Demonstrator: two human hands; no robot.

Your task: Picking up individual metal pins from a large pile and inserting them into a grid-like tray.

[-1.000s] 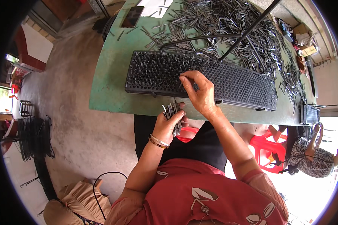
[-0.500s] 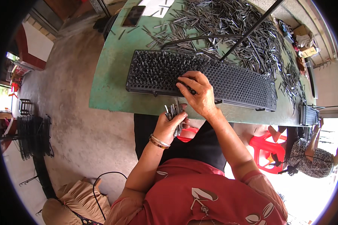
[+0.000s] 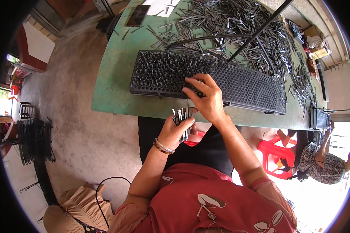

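My left hand (image 3: 172, 131) is closed around a bundle of slim metal strips (image 3: 181, 116), held upright just off the table's front edge. A long black rack (image 3: 252, 87) full of round holes lies along that edge. Its left part is packed with upright strips (image 3: 157, 70), while the holes on the right look bare. My right hand (image 3: 208, 100) rests over the middle of the rack, where the filled holes end. Its fingers and thumb are curled together at the holes; whatever they pinch is too small to make out.
A large heap of loose strips (image 3: 237, 19) covers the green table (image 3: 116, 77) behind the rack. A thin black rod (image 3: 256, 35) slants above it. At the far left lie a phone (image 3: 138, 15) and white paper (image 3: 153, 7). Another person (image 3: 322, 163) sits right, near a red stool (image 3: 274, 155).
The bundle in my left hand has turned slightly and spread a little. My right hand's fingers have shifted slightly over the rack, which stays in nearly the same place.
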